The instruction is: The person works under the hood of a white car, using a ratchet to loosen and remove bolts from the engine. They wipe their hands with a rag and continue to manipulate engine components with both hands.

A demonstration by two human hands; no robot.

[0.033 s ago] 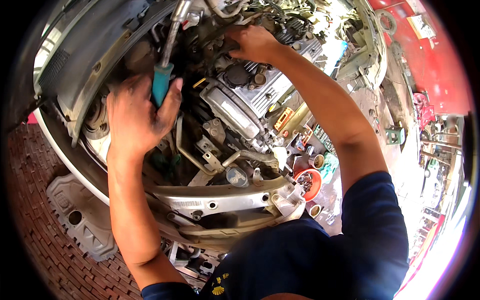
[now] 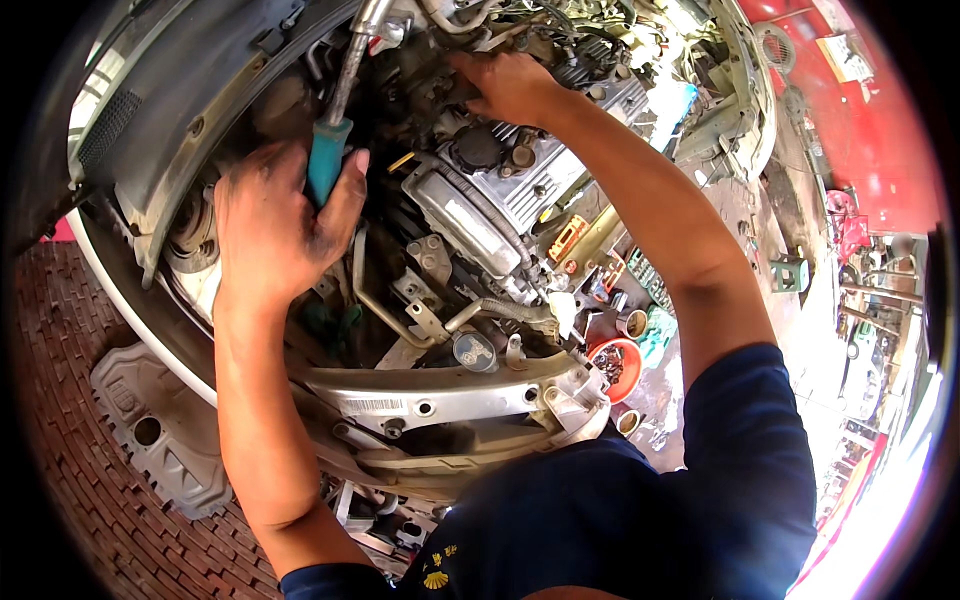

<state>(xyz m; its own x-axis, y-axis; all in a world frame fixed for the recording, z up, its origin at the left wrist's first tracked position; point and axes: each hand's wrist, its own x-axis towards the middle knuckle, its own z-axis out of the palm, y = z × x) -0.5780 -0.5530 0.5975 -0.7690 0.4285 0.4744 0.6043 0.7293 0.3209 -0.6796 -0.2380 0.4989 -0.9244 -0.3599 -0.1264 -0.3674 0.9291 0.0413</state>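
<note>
My left hand (image 2: 262, 215) is closed around the teal handle of a socket wrench (image 2: 325, 158), at the left of the engine bay. Its chrome shaft runs upward and passes out of the top of the view, so its far end cannot be seen. Deeper in the bay, beyond the engine's ribbed cover (image 2: 540, 180), my right hand (image 2: 512, 85) reaches in among hoses and metal parts. The thumb and fingers of that hand point left, and shadow and dark parts hide the fingertips. Whether it grips anything cannot be told.
A metal crossmember (image 2: 460, 395) runs between my body and the engine. To the right are an orange bowl (image 2: 628, 365) of small metal parts and several tins. A grey moulded cover (image 2: 165, 435) lies on the brick floor at left. A green stool (image 2: 790, 273) stands farther right.
The wrench in my left hand has shifted very slightly to the right at its upper part. My right hand stays in nearly the same place.
</note>
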